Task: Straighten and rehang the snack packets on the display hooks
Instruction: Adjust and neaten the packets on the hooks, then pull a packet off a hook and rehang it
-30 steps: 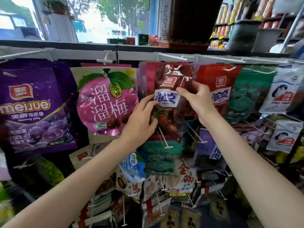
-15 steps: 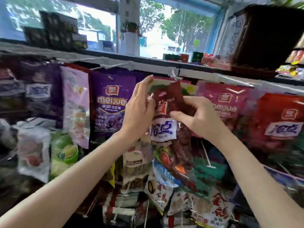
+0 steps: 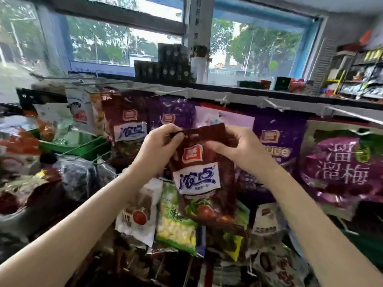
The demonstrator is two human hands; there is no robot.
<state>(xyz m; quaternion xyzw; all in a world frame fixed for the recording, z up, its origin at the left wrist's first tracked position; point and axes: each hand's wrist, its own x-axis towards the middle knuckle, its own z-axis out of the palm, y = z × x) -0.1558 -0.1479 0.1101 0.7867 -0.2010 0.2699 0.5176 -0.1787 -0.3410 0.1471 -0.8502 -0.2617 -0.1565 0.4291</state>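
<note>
Your grip is two-handed: your left hand (image 3: 159, 148) and right hand (image 3: 238, 150) each pinch a top corner of one dark red foil snack packet (image 3: 204, 177), held off the hooks before the rack's top rail (image 3: 290, 105); one matching packet (image 3: 128, 129) hangs left.

Both forearms extend forward and upward, left hand (image 3: 159, 147) and right hand (image 3: 238, 150) raised level, fingers curled in a pinching grip.

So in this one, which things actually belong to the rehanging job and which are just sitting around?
In the job:
- dark red snack packet, top edge held by both hands
- left hand
- right hand
- white display hooks
- hanging packets, e.g. matching red packet

Just around:
- black boxes on the sill
- green basket
- shelves at far right
</note>
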